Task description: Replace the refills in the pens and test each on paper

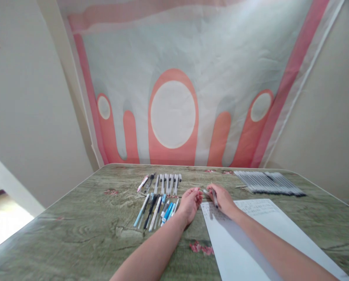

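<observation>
My right hand (pixel 223 200) is closed round a pen (pixel 215 198), whose dark end points down over the top left part of a white sheet of paper (pixel 250 238). A small pale piece (pixel 206 192), perhaps a cap or a pen part, shows at the right fingertips, in the gap between both hands. To the left, just off the paper's edge, my left hand (pixel 189 205) has its fingers curled in and the thumb against them. Whether it grips anything small cannot be made out. Rows of handwriting run along the paper's top.
Left of my hands lies a group of assorted pens (pixel 155 210), some blue, black and white. Behind them is a row of clear pens (pixel 168 183) beside a pink pen (pixel 143 183). Many clear pens (pixel 268 182) lie side by side at the far right of the wood-patterned table (pixel 83 230).
</observation>
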A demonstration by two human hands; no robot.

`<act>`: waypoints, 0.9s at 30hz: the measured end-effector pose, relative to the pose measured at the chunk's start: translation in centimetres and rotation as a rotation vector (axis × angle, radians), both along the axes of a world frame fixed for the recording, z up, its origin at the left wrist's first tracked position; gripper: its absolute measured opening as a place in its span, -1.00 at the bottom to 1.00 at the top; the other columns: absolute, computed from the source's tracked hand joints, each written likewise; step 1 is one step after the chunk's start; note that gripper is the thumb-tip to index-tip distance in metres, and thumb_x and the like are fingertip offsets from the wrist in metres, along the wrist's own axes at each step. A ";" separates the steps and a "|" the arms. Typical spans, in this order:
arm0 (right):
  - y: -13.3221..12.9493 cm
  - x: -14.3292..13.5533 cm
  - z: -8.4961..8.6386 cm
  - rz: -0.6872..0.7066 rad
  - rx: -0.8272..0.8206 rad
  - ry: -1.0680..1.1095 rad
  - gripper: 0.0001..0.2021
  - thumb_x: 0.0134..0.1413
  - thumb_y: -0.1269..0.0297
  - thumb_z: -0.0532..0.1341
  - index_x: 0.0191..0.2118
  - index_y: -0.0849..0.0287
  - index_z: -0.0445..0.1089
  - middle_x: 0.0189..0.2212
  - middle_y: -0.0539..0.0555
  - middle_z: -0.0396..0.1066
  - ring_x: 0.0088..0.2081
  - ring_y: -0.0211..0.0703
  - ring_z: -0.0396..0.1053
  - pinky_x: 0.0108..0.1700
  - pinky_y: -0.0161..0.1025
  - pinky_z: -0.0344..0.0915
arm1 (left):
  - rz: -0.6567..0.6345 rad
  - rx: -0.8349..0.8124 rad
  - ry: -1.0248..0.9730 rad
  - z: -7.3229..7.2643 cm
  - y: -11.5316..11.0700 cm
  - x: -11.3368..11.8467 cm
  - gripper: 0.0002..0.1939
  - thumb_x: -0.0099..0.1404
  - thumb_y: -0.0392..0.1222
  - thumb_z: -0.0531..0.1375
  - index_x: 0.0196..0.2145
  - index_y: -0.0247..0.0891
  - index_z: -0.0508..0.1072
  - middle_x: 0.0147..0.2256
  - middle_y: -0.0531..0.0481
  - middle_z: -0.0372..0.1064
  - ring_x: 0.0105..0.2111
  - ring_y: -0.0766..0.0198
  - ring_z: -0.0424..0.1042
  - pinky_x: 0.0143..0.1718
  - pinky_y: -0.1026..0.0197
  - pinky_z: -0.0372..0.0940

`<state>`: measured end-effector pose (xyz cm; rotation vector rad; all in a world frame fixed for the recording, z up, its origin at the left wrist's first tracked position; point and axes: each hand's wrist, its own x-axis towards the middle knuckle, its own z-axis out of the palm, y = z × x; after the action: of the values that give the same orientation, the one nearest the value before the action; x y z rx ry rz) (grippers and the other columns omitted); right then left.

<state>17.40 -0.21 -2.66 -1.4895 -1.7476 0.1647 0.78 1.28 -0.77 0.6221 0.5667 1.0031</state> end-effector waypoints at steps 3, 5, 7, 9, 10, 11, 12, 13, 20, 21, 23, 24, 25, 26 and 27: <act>-0.3 -0.6 0.5 0.018 -0.015 0.031 -0.81 0.01 0.23 0.04 -0.28 0.15 0.33 -0.49 0.00 0.37 -0.44 -0.19 0.32 -0.36 -0.26 0.21 | 0.023 0.002 -0.008 -0.3 0.1 0.1 -0.80 0.01 -0.25 0.30 -0.41 -0.34 0.36 -0.49 0.02 0.36 -0.52 0.46 0.31 -0.41 0.39 0.21; -0.6 -1.2 1.2 0.022 0.012 0.090 -0.80 0.02 0.23 0.05 -0.25 0.16 0.31 -0.44 0.03 0.39 -0.41 -0.17 0.34 -0.33 -0.24 0.23 | 0.045 0.006 -0.004 -0.5 0.1 0.2 -0.80 0.01 -0.27 0.30 -0.40 -0.34 0.36 -0.49 0.03 0.34 -0.52 0.47 0.31 -0.42 0.40 0.20; -0.9 -1.8 1.8 0.029 0.063 0.129 -0.80 0.03 0.24 0.06 -0.23 0.16 0.30 -0.39 0.06 0.38 -0.36 -0.14 0.34 -0.28 -0.21 0.24 | 0.070 0.013 0.012 -0.6 0.1 0.4 -0.78 0.01 -0.28 0.30 -0.38 -0.33 0.36 -0.48 0.04 0.34 -0.51 0.46 0.31 -0.43 0.39 0.20; -1.1 -2.4 2.2 0.059 0.110 0.126 -0.81 0.04 0.24 0.06 -0.23 0.14 0.31 -0.37 0.08 0.37 -0.32 -0.12 0.33 -0.24 -0.18 0.24 | 0.084 0.027 0.017 -0.7 0.2 0.5 -0.75 0.00 -0.27 0.31 -0.35 -0.33 0.36 -0.46 0.02 0.35 -0.48 0.43 0.33 -0.41 0.36 0.21; -1.2 -2.6 2.3 0.080 0.128 0.113 -0.82 0.04 0.24 0.06 -0.24 0.14 0.31 -0.37 0.08 0.37 -0.31 -0.11 0.32 -0.22 -0.17 0.24 | 0.079 0.038 0.011 -0.7 0.2 0.5 -0.74 0.00 -0.26 0.31 -0.34 -0.33 0.36 -0.44 0.01 0.36 -0.47 0.41 0.34 -0.39 0.34 0.22; -1.3 -2.8 2.4 0.100 0.140 0.098 -0.82 0.05 0.24 0.06 -0.26 0.13 0.32 -0.37 0.08 0.36 -0.30 -0.11 0.32 -0.21 -0.17 0.24 | 0.071 0.051 0.000 -0.7 0.2 0.5 -0.74 0.00 -0.25 0.31 -0.34 -0.33 0.37 -0.42 -0.01 0.37 -0.45 0.40 0.35 -0.36 0.33 0.23; -1.4 -3.0 2.4 0.115 0.146 0.087 -0.83 0.05 0.23 0.05 -0.27 0.12 0.33 -0.37 0.08 0.36 -0.30 -0.10 0.31 -0.21 -0.16 0.23 | 0.062 0.062 -0.011 -0.8 0.2 0.5 -0.73 -0.01 -0.24 0.32 -0.34 -0.34 0.37 -0.41 -0.02 0.38 -0.45 0.40 0.35 -0.33 0.32 0.24; -1.4 -3.1 2.4 0.124 0.148 0.082 -0.82 0.06 0.22 0.05 -0.28 0.12 0.34 -0.38 0.08 0.35 -0.30 -0.09 0.31 -0.21 -0.16 0.24 | 0.056 0.069 -0.020 -0.9 0.2 0.6 -0.74 -0.01 -0.23 0.32 -0.35 -0.34 0.38 -0.42 -0.02 0.38 -0.44 0.39 0.35 -0.31 0.31 0.24; -2.1 -3.5 2.8 0.138 0.131 0.256 -0.69 0.14 0.13 -0.01 -0.07 0.09 0.31 -0.26 0.09 0.37 -0.19 -0.10 0.31 -0.09 -0.14 0.21 | 0.118 0.027 -0.020 -1.2 0.5 0.3 -0.80 0.01 -0.20 0.29 -0.44 -0.33 0.37 -0.48 0.03 0.36 -0.46 0.42 0.34 -0.42 0.38 0.21; -2.3 -3.5 2.9 0.154 0.128 0.288 -0.67 0.16 0.13 -0.04 -0.07 0.08 0.32 -0.25 0.09 0.37 -0.18 -0.11 0.30 -0.08 -0.15 0.20 | 0.120 0.014 -0.026 -1.2 0.6 0.3 -0.82 0.01 -0.22 0.28 -0.44 -0.33 0.37 -0.48 0.03 0.36 -0.47 0.43 0.33 -0.44 0.39 0.20; -2.6 -3.5 3.2 0.194 0.122 0.326 -0.64 0.19 0.12 -0.09 -0.14 0.09 0.39 -0.29 0.09 0.36 -0.21 -0.12 0.30 -0.11 -0.16 0.21 | 0.120 -0.015 -0.040 -1.0 0.6 0.2 -0.84 0.02 -0.24 0.27 -0.46 -0.33 0.36 -0.49 0.04 0.35 -0.50 0.45 0.31 -0.46 0.40 0.19; -2.7 -3.4 3.4 0.212 0.117 0.333 -0.61 0.20 0.11 -0.11 -0.20 0.10 0.42 -0.32 0.09 0.35 -0.23 -0.12 0.29 -0.14 -0.17 0.22 | 0.121 -0.027 -0.046 -0.9 0.7 0.2 -0.85 0.03 -0.24 0.27 -0.47 -0.33 0.36 -0.50 0.04 0.34 -0.51 0.46 0.31 -0.47 0.41 0.19; -2.8 -3.4 3.5 0.225 0.110 0.337 -0.59 0.20 0.10 -0.13 -0.24 0.10 0.44 -0.34 0.09 0.34 -0.25 -0.13 0.29 -0.17 -0.18 0.22 | 0.123 -0.034 -0.051 -0.8 0.7 0.1 -0.85 0.03 -0.24 0.27 -0.48 -0.33 0.35 -0.51 0.05 0.33 -0.52 0.46 0.30 -0.48 0.41 0.19; -2.8 -3.4 3.5 0.232 0.104 0.343 -0.58 0.20 0.10 -0.13 -0.27 0.11 0.45 -0.35 0.09 0.34 -0.26 -0.13 0.28 -0.19 -0.18 0.23 | 0.122 -0.038 -0.054 -0.8 0.7 0.1 -0.85 0.04 -0.24 0.26 -0.48 -0.34 0.35 -0.52 0.06 0.32 -0.53 0.47 0.29 -0.49 0.41 0.19; -2.9 -3.4 3.5 0.235 0.102 0.349 -0.58 0.20 0.11 -0.13 -0.28 0.12 0.45 -0.36 0.09 0.33 -0.27 -0.14 0.28 -0.21 -0.19 0.23 | 0.118 -0.037 -0.058 -0.7 0.7 0.1 -0.85 0.04 -0.25 0.26 -0.48 -0.34 0.35 -0.53 0.06 0.31 -0.54 0.47 0.29 -0.49 0.42 0.19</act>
<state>13.96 -3.09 0.88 -1.1035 -1.6133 0.4248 0.88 1.94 -1.51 0.5296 0.5746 1.1154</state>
